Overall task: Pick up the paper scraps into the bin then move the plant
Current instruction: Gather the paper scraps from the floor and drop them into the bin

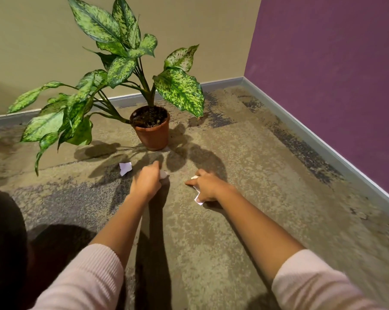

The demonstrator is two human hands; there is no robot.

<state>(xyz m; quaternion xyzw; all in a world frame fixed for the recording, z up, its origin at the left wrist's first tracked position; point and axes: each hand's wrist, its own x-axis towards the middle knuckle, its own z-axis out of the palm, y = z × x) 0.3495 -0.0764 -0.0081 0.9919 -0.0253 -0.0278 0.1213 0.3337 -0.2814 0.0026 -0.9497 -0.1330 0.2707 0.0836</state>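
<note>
Potted plant (152, 128) stands behind both hands; paper scrap (125, 168) lies left of them

Mottled tan and grey carpet floor (222, 231) running to grey skirting, potted plant (152, 130) standing on it near the corner, one white paper scrap (125, 168) lying just in front of the pot, slightly left

Both arms reach forward, left hand (147, 180) and right hand (208, 186) with fingers curled closed.
</note>
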